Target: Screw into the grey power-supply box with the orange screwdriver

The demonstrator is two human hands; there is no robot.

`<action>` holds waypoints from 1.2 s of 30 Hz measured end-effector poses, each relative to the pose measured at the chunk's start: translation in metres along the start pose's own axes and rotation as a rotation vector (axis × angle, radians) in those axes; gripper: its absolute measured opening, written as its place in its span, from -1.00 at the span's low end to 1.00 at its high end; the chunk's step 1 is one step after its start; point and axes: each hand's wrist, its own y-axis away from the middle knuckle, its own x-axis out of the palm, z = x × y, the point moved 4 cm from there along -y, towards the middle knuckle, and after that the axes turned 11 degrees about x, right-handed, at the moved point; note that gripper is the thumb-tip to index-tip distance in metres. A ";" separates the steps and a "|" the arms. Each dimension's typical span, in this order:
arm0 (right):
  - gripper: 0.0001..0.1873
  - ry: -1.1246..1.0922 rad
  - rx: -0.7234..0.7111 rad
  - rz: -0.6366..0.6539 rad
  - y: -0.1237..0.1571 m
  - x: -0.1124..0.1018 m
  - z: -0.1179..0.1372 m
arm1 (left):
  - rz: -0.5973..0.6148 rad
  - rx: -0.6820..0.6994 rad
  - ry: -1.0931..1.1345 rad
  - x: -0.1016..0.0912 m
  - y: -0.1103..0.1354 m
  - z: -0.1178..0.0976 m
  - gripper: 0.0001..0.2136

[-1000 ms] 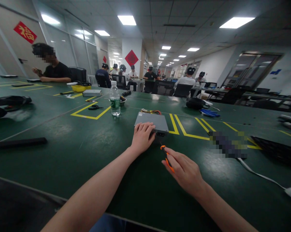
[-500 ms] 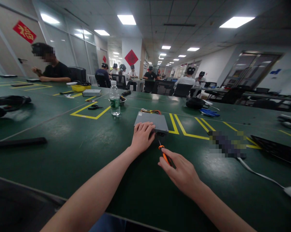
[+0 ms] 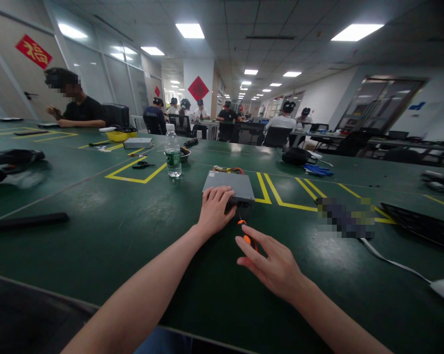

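Observation:
A grey computer power supply (image 3: 236, 185) lies flat on the green table, its socket side facing me. My left hand (image 3: 217, 209) grips its near left corner, fingers over the top and thumb at the front face. In my right hand (image 3: 271, 258) is a screwdriver (image 3: 247, 238) with an orange and black handle, held between thumb and fingers. Its thin shaft points at the front face below the socket. Whether the tip touches the case I cannot tell. Coloured cables (image 3: 227, 169) come out behind the power supply.
A water bottle (image 3: 173, 152) stands left of the power supply, before a metal bowl (image 3: 185, 155). Yellow tape (image 3: 295, 208) marks the table (image 3: 140, 255). Blue gloves (image 3: 317, 170) and a black case (image 3: 299, 156) lie right. A person (image 3: 79, 108) sits at the far left.
My right fingers have loosened and shifted on the screwdriver handle, which has tilted slightly. The left hand keeps its place on the power supply. The whole view has shifted a little.

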 end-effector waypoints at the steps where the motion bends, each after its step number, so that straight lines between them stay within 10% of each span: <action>1: -0.67 -0.005 0.008 0.022 0.000 0.000 0.000 | -0.002 0.001 0.001 0.000 0.000 0.000 -0.68; 15: -0.66 -0.226 0.170 -0.045 0.004 0.004 -0.008 | -0.015 0.141 0.012 -0.003 0.002 -0.004 -0.86; 25: -0.68 -0.142 0.012 0.055 0.000 0.001 0.001 | 0.020 0.130 0.015 -0.001 0.002 -0.002 -0.87; 36: -0.64 -0.178 0.062 0.067 0.001 0.004 0.000 | 0.066 0.080 -0.081 -0.002 0.000 -0.004 -0.52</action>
